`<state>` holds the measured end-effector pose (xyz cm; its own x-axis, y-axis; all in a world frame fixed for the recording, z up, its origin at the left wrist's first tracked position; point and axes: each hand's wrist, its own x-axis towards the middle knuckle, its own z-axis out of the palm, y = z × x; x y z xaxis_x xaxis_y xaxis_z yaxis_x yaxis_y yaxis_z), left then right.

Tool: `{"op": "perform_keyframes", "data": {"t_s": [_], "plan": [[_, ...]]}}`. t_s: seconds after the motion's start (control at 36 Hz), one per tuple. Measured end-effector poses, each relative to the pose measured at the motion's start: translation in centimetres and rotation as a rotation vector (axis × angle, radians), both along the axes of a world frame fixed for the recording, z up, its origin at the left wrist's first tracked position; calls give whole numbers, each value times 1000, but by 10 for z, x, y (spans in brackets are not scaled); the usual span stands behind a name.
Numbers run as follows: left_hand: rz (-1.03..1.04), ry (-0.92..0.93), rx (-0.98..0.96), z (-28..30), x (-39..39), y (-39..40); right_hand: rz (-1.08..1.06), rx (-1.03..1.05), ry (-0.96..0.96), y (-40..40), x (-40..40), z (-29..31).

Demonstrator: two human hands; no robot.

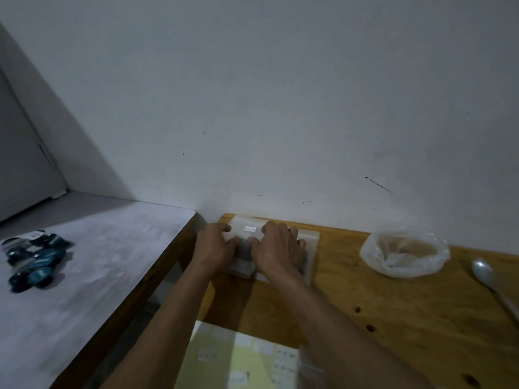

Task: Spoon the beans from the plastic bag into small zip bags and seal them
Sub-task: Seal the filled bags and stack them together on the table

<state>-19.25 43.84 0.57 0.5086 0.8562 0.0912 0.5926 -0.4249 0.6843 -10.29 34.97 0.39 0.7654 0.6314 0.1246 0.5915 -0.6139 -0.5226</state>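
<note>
Zip bags [280, 231] under both hands [247, 248]

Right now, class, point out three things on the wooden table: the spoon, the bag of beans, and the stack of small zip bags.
spoon [483, 268]: head view, on its bowl.
bag of beans [404, 255]: head view, on the beans inside its open top.
stack of small zip bags [310, 242]: head view, on its bare right edge beside the hands.

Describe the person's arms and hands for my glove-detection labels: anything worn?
Both forearms are bare up to the frame's lower edge, with no sleeves in view. The left hand and right hand wear no gloves; no watch, bracelet or ring is visible, though the picture is slightly blurred.
</note>
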Motion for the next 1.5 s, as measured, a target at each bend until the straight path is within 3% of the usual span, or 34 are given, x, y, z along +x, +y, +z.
{"op": "perform_keyframes", "data": {"t_s": [0.19,0.47,0.64,0.83,1.06,1.25,1.39,1.5], "plan": [[33,-68,98,14,-29,-31,47,165,51,-38,-6,15],[-62,-161,125,28,-75,-137,125,248,126,-176,-21,40],[-212,-127,107,22,-72,-211,21,107,135,-257,-21,36],[-374,38,39,-5,-56,-275,-184,-41,249,-327,-26,21],[-383,86,29,-24,-43,-293,-211,8,377,-340,-36,8],[-300,-89,-46,-17,-38,-309,-253,48,359,-339,-39,4],[-195,-375,-345,-3,-32,-315,-238,88,358,-341,-38,6],[-120,-553,-471,8,-35,-308,-273,309,402,-342,-33,15]]}}
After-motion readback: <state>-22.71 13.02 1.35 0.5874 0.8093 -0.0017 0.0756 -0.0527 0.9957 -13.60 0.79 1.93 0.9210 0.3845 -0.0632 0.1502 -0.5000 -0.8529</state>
